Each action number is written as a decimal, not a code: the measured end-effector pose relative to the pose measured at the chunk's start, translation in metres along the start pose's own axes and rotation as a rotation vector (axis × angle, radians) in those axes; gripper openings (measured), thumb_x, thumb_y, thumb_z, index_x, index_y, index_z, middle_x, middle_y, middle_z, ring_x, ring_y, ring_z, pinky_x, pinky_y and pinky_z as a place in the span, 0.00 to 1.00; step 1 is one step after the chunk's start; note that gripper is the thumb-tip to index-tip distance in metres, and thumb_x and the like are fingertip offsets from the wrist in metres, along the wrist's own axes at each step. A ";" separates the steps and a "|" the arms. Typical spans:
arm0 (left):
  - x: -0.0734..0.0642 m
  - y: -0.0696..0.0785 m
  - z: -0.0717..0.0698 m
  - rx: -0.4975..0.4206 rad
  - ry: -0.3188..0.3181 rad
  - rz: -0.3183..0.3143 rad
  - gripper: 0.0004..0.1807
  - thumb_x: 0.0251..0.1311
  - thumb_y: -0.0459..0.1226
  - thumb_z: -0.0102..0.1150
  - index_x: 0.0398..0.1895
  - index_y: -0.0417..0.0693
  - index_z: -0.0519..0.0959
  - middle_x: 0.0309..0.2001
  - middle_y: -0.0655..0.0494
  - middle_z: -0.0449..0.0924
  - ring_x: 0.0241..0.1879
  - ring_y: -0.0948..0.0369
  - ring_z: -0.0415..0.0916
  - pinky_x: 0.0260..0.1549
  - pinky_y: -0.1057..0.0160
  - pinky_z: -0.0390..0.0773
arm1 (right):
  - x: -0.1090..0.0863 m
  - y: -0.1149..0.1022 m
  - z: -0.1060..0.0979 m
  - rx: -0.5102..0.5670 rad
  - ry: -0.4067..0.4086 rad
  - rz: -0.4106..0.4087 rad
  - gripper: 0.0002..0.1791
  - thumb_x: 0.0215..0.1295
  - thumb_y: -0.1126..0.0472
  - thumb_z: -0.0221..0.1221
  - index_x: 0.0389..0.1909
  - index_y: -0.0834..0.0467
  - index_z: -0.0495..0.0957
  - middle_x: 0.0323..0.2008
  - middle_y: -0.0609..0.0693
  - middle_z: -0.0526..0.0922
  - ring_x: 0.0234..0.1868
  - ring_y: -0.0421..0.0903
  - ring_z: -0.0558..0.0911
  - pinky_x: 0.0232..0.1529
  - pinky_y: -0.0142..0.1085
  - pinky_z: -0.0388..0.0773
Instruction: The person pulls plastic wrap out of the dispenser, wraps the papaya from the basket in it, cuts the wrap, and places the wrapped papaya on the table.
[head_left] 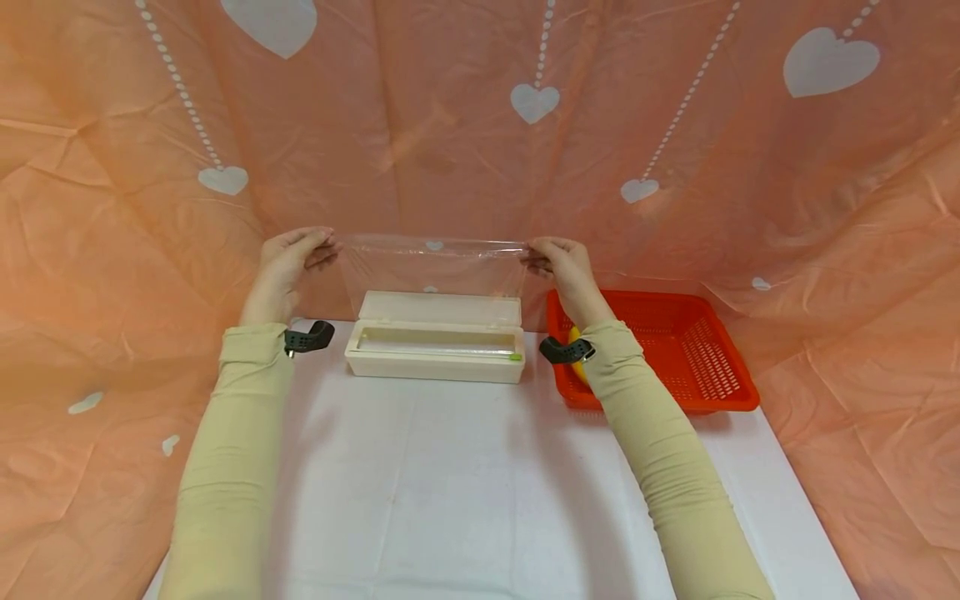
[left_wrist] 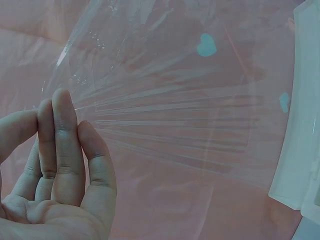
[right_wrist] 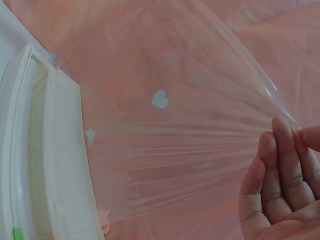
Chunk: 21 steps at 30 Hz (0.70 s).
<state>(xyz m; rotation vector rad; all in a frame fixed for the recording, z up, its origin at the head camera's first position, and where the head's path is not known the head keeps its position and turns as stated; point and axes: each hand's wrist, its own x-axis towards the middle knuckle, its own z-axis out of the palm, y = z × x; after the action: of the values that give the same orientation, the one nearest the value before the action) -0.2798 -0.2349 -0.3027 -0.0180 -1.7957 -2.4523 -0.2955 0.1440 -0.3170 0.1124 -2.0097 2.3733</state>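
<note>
A sheet of clear cling film stretches taut between both hands, rising from a white cling film box on the table. At its upper left corner, my left hand pinches the film between thumb and fingertips. My right hand pinches the opposite corner at about the same height. In the left wrist view, creases fan out through the film from the fingertips; the right wrist view shows similar folds. The box's lid stands raised at the back, and a small green slider sits at the front right edge.
A red plastic basket stands right of the box, partly behind the right forearm, with a yellow object inside. White cloth covers the table. An orange curtain with white hearts hangs close behind and at both sides.
</note>
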 end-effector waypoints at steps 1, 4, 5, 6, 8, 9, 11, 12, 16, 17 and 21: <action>0.001 0.001 0.000 0.003 -0.001 0.004 0.11 0.61 0.34 0.62 0.44 0.36 0.81 0.33 0.53 0.84 0.37 0.61 0.83 0.47 0.63 0.79 | 0.000 -0.001 0.000 0.002 0.001 -0.003 0.11 0.69 0.61 0.56 0.40 0.66 0.81 0.31 0.52 0.84 0.36 0.49 0.82 0.51 0.42 0.78; 0.002 0.003 0.002 0.004 -0.001 0.007 0.13 0.60 0.35 0.63 0.45 0.36 0.81 0.34 0.52 0.84 0.38 0.60 0.82 0.49 0.62 0.78 | 0.001 -0.003 0.000 -0.003 0.006 -0.013 0.11 0.69 0.61 0.56 0.39 0.65 0.82 0.31 0.52 0.84 0.37 0.48 0.82 0.48 0.40 0.79; 0.003 0.003 0.003 -0.006 -0.003 0.006 0.13 0.60 0.35 0.63 0.46 0.36 0.81 0.34 0.52 0.84 0.38 0.60 0.82 0.49 0.62 0.78 | 0.001 -0.004 0.000 -0.004 0.007 -0.017 0.11 0.69 0.61 0.56 0.39 0.65 0.82 0.31 0.52 0.84 0.37 0.49 0.82 0.48 0.39 0.79; 0.003 0.004 0.003 -0.015 -0.006 0.005 0.13 0.60 0.35 0.63 0.45 0.36 0.81 0.35 0.52 0.84 0.38 0.60 0.82 0.50 0.62 0.78 | 0.001 -0.005 0.000 -0.006 0.009 -0.021 0.11 0.69 0.61 0.56 0.38 0.65 0.82 0.31 0.52 0.84 0.38 0.50 0.82 0.47 0.39 0.79; 0.002 0.006 0.004 -0.028 -0.008 -0.002 0.13 0.60 0.35 0.63 0.45 0.37 0.81 0.35 0.51 0.84 0.39 0.59 0.82 0.50 0.62 0.77 | 0.001 -0.007 0.000 -0.001 0.008 -0.027 0.11 0.69 0.61 0.56 0.37 0.64 0.83 0.31 0.52 0.84 0.39 0.51 0.82 0.47 0.39 0.79; 0.002 0.007 0.004 -0.038 -0.011 -0.003 0.13 0.60 0.35 0.63 0.45 0.37 0.81 0.36 0.51 0.84 0.39 0.59 0.82 0.50 0.62 0.77 | 0.001 -0.008 0.000 0.003 0.007 -0.032 0.11 0.69 0.61 0.56 0.37 0.64 0.83 0.31 0.53 0.84 0.39 0.52 0.82 0.47 0.39 0.79; 0.002 0.009 0.005 -0.060 -0.016 0.000 0.13 0.60 0.34 0.62 0.46 0.36 0.81 0.36 0.50 0.84 0.39 0.58 0.81 0.50 0.62 0.78 | 0.001 -0.010 0.001 0.016 0.006 -0.039 0.11 0.69 0.61 0.56 0.36 0.63 0.83 0.31 0.53 0.84 0.39 0.52 0.82 0.47 0.39 0.79; 0.002 0.010 0.005 -0.056 -0.019 0.006 0.13 0.61 0.34 0.62 0.45 0.36 0.81 0.35 0.50 0.84 0.39 0.59 0.81 0.50 0.61 0.77 | 0.002 -0.011 0.001 0.018 0.002 -0.043 0.10 0.69 0.61 0.56 0.36 0.63 0.83 0.31 0.52 0.84 0.38 0.51 0.82 0.47 0.39 0.79; 0.001 0.014 0.006 -0.081 -0.028 0.015 0.12 0.60 0.34 0.63 0.44 0.36 0.82 0.35 0.50 0.84 0.38 0.58 0.82 0.52 0.60 0.77 | 0.002 -0.014 0.001 0.031 0.007 -0.053 0.10 0.69 0.62 0.56 0.35 0.62 0.84 0.30 0.52 0.85 0.36 0.48 0.83 0.46 0.37 0.79; 0.002 0.015 0.006 -0.083 -0.029 0.013 0.12 0.59 0.34 0.63 0.44 0.36 0.82 0.35 0.50 0.84 0.38 0.58 0.82 0.52 0.60 0.76 | 0.002 -0.014 0.001 0.033 0.007 -0.056 0.10 0.69 0.62 0.56 0.35 0.62 0.84 0.30 0.52 0.85 0.36 0.48 0.83 0.46 0.38 0.79; 0.001 0.018 0.007 -0.081 -0.027 0.005 0.16 0.58 0.35 0.65 0.47 0.36 0.81 0.36 0.49 0.84 0.39 0.58 0.82 0.53 0.60 0.75 | 0.003 -0.015 0.001 0.033 0.006 -0.062 0.10 0.69 0.63 0.56 0.36 0.62 0.84 0.31 0.52 0.85 0.35 0.47 0.83 0.47 0.39 0.79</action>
<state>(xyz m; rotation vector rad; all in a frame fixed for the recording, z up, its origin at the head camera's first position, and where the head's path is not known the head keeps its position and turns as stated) -0.2797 -0.2336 -0.2833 -0.0613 -1.7037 -2.5315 -0.2969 0.1455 -0.3015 0.1662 -1.9352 2.3671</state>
